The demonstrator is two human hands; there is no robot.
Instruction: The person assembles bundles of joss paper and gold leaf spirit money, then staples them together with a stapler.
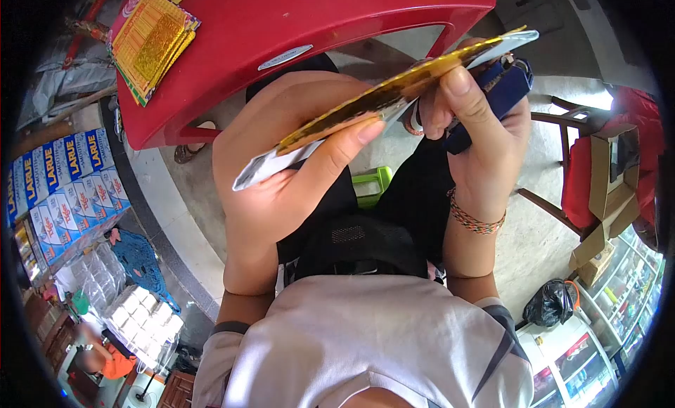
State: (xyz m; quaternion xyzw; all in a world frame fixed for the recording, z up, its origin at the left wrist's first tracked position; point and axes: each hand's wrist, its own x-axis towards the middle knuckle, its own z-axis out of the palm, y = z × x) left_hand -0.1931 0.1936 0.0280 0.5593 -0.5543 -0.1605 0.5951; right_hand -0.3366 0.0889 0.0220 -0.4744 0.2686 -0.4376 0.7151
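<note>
A folded gold foil sheet [394, 92] with white paper [271, 167] beneath it runs slantwise between my hands, seen nearly edge-on. My left hand [281, 141] grips its lower left end, the thumb pressed on the near face and the fingers behind. My right hand [481, 120] pinches the upper right part between thumb and fingers. What looks like a dark blue stapler [508, 92], with a metal part showing, also sits in my right hand, partly covered by the thumb and palm.
A red plastic table [232, 28] stands ahead, bearing a stack of gold and printed papers [151, 46]. Blue and white drink cartons [67, 176] are piled at left. Below the hands lies a green plastic object [373, 186]. At right are a cardboard box [610, 176], a black bag [550, 302] and glass cases. A person in orange [116, 362] is at lower left.
</note>
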